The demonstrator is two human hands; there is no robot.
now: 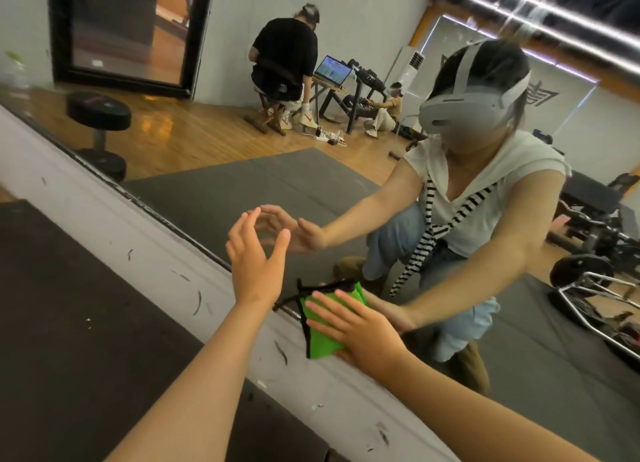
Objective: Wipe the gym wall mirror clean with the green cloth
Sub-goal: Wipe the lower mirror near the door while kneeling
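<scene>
Right hand [363, 330] flat on green cloth [320, 340], fingers [332, 300] straight and apart, low on gym wall mirror [207, 171], left hand [254, 257] loosely open, fingertips at glass, scuffed white ledge [156, 240] below, dumbbell [98, 129] in reflection

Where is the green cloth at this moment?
Head view, lower centre: the green cloth lies pressed flat under the right hand at the bottom edge of the mirror.

right hand [360, 330]: pressing flat on the green cloth [320, 340], fingers lying straight
green cloth: sitting against the bottom edge of the mirror [221, 177], overlapping the white ledge [145, 243]
left hand [254, 257]: reaching up, fingers spreading, fingertips touching the glass
mirror: reflecting the crouching person
</scene>
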